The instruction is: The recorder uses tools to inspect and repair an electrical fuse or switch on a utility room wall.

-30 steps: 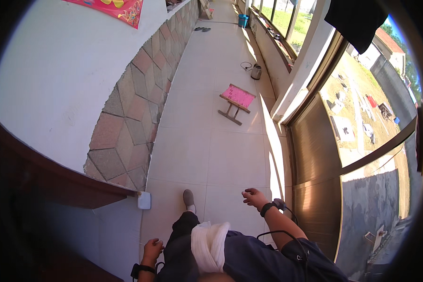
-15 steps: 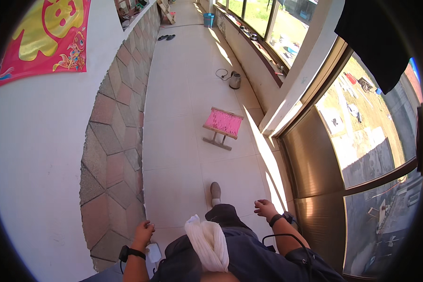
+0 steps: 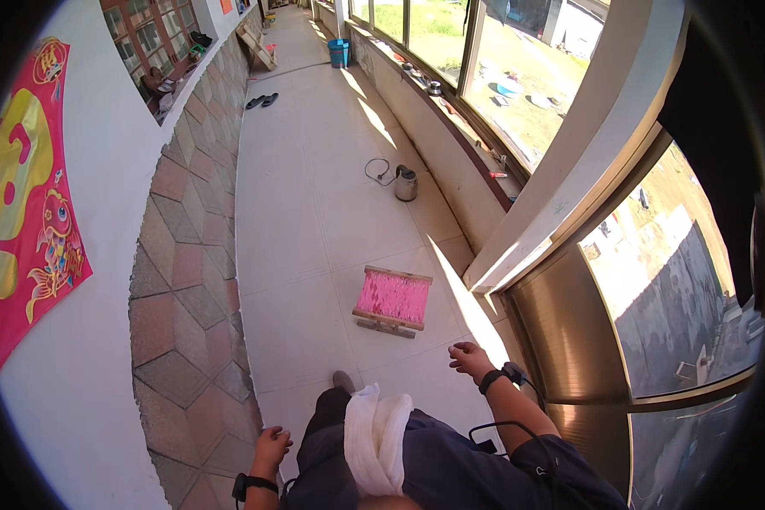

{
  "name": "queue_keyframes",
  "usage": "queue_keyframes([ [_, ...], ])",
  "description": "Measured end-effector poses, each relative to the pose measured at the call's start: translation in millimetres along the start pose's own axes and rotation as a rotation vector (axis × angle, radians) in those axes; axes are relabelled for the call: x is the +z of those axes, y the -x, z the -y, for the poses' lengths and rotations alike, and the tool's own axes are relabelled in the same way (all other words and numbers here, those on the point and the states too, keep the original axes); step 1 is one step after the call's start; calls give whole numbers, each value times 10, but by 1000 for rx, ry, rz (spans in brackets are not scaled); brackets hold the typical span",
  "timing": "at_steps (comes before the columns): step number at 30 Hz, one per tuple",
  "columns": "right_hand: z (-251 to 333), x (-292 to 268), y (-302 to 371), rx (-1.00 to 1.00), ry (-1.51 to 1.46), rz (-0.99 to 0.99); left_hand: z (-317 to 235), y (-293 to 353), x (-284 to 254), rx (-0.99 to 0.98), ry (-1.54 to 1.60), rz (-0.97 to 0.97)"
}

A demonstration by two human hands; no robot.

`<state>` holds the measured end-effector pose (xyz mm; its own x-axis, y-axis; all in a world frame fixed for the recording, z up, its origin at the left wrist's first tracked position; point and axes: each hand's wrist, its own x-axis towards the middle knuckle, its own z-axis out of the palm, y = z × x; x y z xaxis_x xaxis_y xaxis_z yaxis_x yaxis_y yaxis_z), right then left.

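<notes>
Both of my hands are bare of any load: the left hand (image 3: 271, 445) hangs low beside the tiled wall (image 3: 187, 289) with fingers curled loosely, and the right hand (image 3: 470, 358) is out to the right, fingers loosely bent, pinching nothing. Nearest the right hand, just beyond it on the pale tiled floor (image 3: 297, 255), I see a small wooden stool with a pink woven seat (image 3: 392, 298), its long axis running left to right. Farther off stands a metal kettle (image 3: 406, 183), and far away a blue bucket (image 3: 339, 53); I cannot tell their contents.
</notes>
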<state>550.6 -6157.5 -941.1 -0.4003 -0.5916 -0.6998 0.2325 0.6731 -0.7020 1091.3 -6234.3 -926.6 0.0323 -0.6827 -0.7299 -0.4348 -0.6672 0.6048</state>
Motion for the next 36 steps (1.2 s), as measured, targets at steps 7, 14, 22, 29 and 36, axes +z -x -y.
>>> queue_keyframes([
  [7, 575, 303, -849, 73, -27, -64, -1158, -1302, 38, 57, 0, 94],
  [14, 1353, 578, -1261, 122, -42, -161, -2313, -2393, -145, 126, -106, 165],
  [22, 2114, 867, -1843, 58, 4, -145, -2988, -2937, -356, 163, -22, 113],
  [29, 2652, 1133, -2382, 19, 33, -124, -2787, -3077, -320, 4, 73, 103],
  [36, 3107, 1246, -2956, 24, 42, -84, -3110, -3450, -349, -37, 86, 76],
])
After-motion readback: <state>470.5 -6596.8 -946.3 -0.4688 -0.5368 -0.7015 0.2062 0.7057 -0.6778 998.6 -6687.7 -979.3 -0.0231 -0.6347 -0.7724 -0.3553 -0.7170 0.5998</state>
